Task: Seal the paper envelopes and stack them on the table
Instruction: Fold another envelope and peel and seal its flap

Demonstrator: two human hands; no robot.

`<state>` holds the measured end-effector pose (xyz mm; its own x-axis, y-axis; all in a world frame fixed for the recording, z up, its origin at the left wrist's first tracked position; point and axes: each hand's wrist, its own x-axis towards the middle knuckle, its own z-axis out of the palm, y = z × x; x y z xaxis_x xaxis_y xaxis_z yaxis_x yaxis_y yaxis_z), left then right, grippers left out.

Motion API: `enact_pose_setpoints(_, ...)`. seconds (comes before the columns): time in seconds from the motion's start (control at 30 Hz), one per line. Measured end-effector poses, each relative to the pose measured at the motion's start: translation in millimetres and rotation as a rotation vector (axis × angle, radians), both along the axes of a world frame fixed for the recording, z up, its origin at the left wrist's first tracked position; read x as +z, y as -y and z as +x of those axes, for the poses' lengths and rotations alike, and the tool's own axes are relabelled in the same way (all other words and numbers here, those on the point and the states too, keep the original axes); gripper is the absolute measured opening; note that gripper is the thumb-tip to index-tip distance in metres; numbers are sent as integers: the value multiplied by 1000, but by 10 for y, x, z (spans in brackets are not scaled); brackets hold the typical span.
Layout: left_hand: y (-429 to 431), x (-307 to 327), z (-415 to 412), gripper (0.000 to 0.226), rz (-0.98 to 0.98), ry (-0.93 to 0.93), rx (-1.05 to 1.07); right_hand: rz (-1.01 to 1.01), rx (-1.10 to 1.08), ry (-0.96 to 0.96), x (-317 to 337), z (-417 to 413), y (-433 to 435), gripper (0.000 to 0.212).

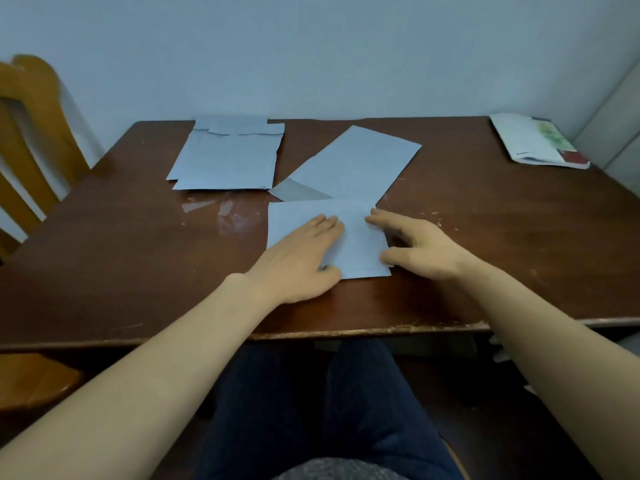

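Pale-blue paper envelope [360, 244], likely light and floppy, under straight fingers [329, 223] of left hand [304, 258] and right hand [419, 247]; best pinched edgewise.

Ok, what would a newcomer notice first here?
The left hand lies flat on an envelope at the table's near middle, the right hand touching its right edge. Behind it a second envelope lies askew, and a stack sits far left.

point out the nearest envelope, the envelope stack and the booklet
nearest envelope [357, 244]: head view, bare middle
envelope stack [225, 157]: head view, top envelope's face
booklet [526, 140]: head view, white cover
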<state>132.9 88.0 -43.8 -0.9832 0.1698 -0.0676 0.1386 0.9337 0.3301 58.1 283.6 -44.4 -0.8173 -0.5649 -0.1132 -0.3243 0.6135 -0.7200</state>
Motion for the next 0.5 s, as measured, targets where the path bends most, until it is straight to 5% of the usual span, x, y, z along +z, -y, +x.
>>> enact_pose_setpoints(0.13, -43, -55, -30, 75, -45, 52, 21, 93, 70, 11, -13, 11, -80, 73)
enact_pose_setpoints(0.5, 84, 6, -99, 45, 73, 18, 83, 47, 74, -79, -11, -128, -46, 43)
